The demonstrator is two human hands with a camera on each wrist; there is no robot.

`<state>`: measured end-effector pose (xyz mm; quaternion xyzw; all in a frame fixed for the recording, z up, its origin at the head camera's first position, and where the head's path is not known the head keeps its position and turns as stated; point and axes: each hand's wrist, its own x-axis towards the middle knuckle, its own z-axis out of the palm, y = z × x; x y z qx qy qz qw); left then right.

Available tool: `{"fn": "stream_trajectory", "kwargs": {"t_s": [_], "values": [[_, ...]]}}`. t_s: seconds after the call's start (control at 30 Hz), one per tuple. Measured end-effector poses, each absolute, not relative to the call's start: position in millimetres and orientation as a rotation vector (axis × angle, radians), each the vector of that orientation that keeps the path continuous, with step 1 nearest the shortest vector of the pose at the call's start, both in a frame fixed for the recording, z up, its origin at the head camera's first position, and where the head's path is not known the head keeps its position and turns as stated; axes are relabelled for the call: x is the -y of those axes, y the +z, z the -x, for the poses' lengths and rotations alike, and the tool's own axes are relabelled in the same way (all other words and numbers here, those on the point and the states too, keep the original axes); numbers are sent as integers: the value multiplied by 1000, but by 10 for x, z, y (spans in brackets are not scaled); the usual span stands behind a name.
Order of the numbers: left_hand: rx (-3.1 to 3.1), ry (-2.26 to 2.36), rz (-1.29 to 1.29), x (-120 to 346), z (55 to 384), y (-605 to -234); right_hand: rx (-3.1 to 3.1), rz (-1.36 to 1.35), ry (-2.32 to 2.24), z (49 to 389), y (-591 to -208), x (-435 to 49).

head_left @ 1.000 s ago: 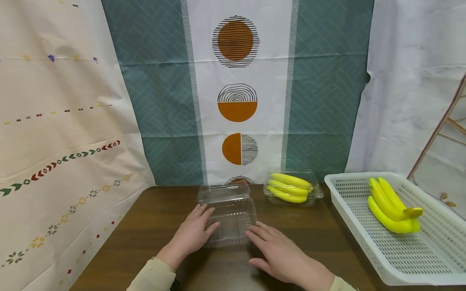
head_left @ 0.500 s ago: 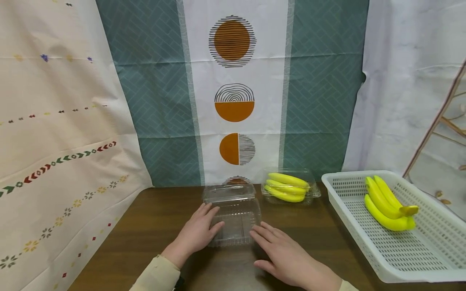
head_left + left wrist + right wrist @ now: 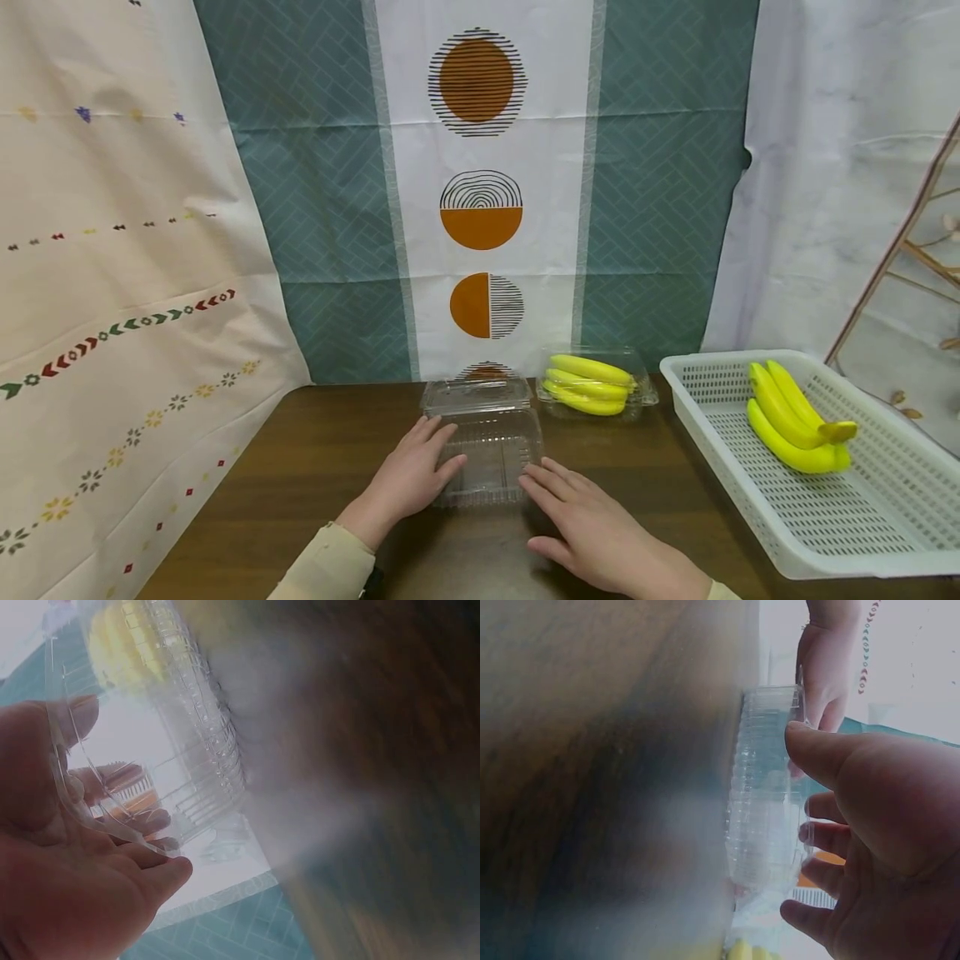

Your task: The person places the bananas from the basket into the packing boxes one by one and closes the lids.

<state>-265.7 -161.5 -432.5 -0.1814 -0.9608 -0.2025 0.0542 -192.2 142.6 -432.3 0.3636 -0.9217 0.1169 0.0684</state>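
Note:
A clear plastic clamshell container [image 3: 491, 462] rests on the dark wooden table, its lid [image 3: 480, 397] folded back away from me. My left hand [image 3: 408, 468] lies at the container's left edge with fingers extended; in the left wrist view the plastic rim [image 3: 112, 825] runs across its fingers and palm. At the right edge, my right hand [image 3: 588, 521] has its fingers loosely spread, fingertips right at the rim. In the right wrist view the see-through side wall [image 3: 761, 787] stands between both hands. Nothing shows inside the container.
Behind, to the right, a closed clear clamshell [image 3: 637, 400] holds yellow bananas [image 3: 592, 383]. A white perforated basket [image 3: 847, 542] stands at the right, with a bunch of bananas [image 3: 795, 425] in it. Patterned cloths [image 3: 322, 208] hang along the table's back and sides.
The container has slid slightly right on the table, and both hands have shifted right along with it. The head view has turned a little to the right.

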Motion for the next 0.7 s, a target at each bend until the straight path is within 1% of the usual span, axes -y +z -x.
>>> {"fn": "stream_trajectory", "kwargs": {"t_s": [0.5, 0.7], "values": [[2885, -534, 435, 1589, 2570, -4325, 2751, -1088, 328, 1913, -4346, -1441], [2904, -576, 390, 1642, 2518, -4329, 2768, -1075, 338, 1900, -4341, -1437]]}}
